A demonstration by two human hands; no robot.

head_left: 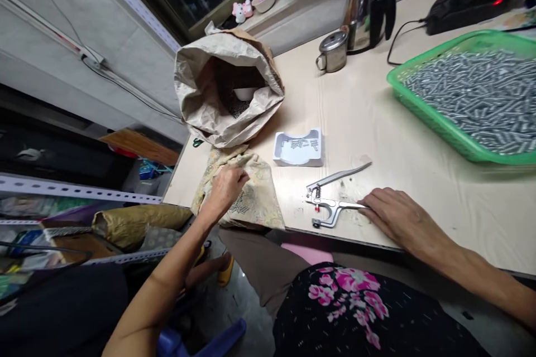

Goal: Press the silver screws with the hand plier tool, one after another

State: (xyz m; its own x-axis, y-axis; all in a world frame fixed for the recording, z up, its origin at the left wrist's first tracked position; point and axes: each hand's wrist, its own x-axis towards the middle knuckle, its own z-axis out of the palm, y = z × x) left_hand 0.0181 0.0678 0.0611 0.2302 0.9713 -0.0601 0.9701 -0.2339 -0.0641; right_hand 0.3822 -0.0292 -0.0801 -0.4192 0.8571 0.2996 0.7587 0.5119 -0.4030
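Note:
My left hand [228, 185] is closed over a patterned cloth [262, 178] at the table's left front edge. Its fingers are pinched, and whatever is between them is hidden. Several small metal pins [239, 206] lie on the cloth beside it. My right hand [391, 213] has its fingers closed around the end of one handle of the snap pliers [333, 204], which lie on the table with their handles spread. Behind the pliers stands a small white tray [298, 160] with several small metal pieces in it.
A large open paper sack [196, 106] with a white scoop [245, 93] inside stands at the back left. At right, a green basket [435, 122] is full of metal screw-like parts. A metal cup [334, 53] and a kettle [368, 5] stand near the wall.

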